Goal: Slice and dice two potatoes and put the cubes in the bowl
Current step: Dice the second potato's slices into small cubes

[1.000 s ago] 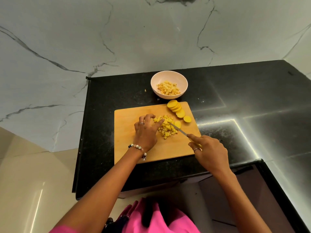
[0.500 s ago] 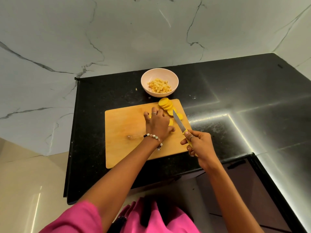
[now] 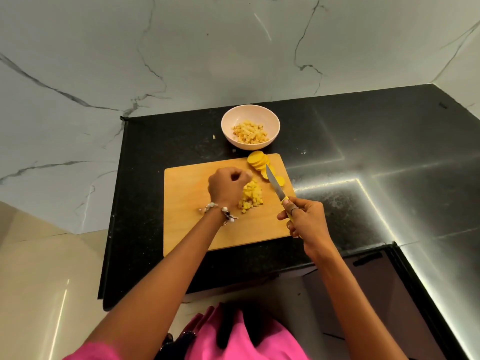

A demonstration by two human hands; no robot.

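Top: a pink garment (image 3: 249, 341) is seen nearest the camera, at the bottom edge.
Right hand (image 3: 304, 219): the knife's yellow handle is gripped by curled fingers, a ring on one of them, out over the board's right edge.
Knife (image 3: 275, 187): the blade is pointed away and to the left, its tip over the slices.
Left hand (image 3: 226, 187): it is held over the board with fingers curled in, knuckles up, right against the left side of the cubes; whether any cubes are held inside cannot be told. A beaded bracelet (image 3: 220, 210) is worn at the wrist.
Cubes (image 3: 251, 194): a small yellow heap is piled mid-board, between the two hands.
Board (image 3: 187, 203): the wooden board is laid flat on the black counter (image 3: 363, 141).
Slices (image 3: 258, 162): round potato slices are fanned at the board's far right corner, one more lying just right of the blade.
Bowl (image 3: 272, 118): a pale bowl is set just beyond the board, partly filled with diced potato (image 3: 249, 132).
Scrap (image 3: 214, 136): one tiny piece is left on the counter, left of the bowl.
Wall (image 3: 181, 53): veined white marble is seen behind.
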